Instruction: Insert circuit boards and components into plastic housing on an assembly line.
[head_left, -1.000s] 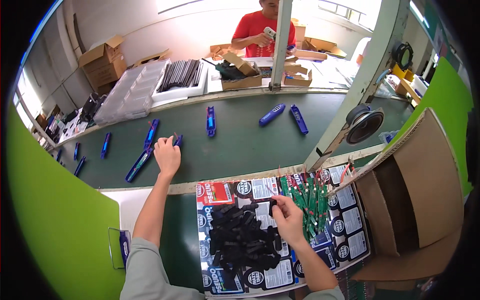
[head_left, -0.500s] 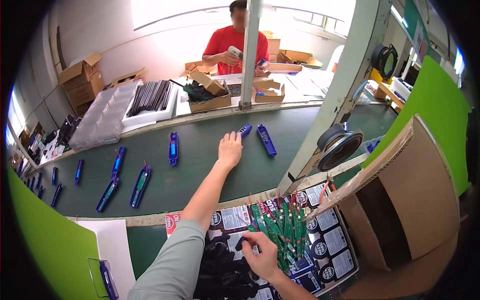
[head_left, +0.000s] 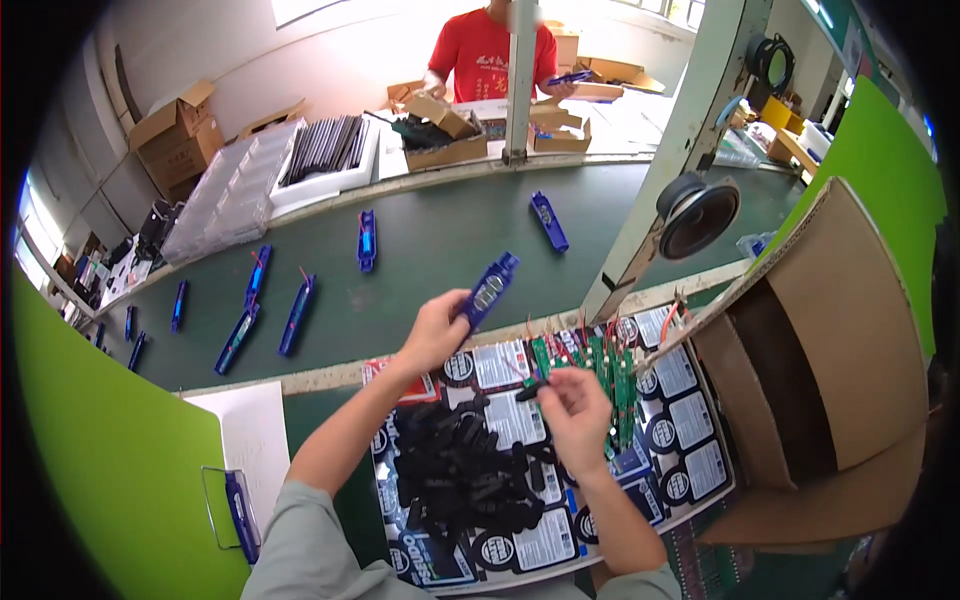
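My left hand (head_left: 436,332) grips a long blue plastic housing (head_left: 489,291) by its lower end, raised over the near edge of the green conveyor belt (head_left: 440,240). Its upper face shows several oval openings. My right hand (head_left: 580,418) pinches a small black plastic part (head_left: 531,391) between thumb and fingers. That hand is beside a bundle of green circuit boards (head_left: 625,395) with red wires. A heap of similar black parts (head_left: 465,480) lies to its left on a printed sheet (head_left: 515,420).
More blue housings (head_left: 367,240) lie on the belt, one (head_left: 549,222) farther right. A white post (head_left: 690,140) carries a round speaker (head_left: 699,215). An open cardboard box (head_left: 850,330) stands at right. Across the belt is a person in a red shirt (head_left: 490,55).
My left hand has picked the blue housing up off the belt and brought it nearer. My right hand has risen from beside the heap with the black part. The view has shifted.
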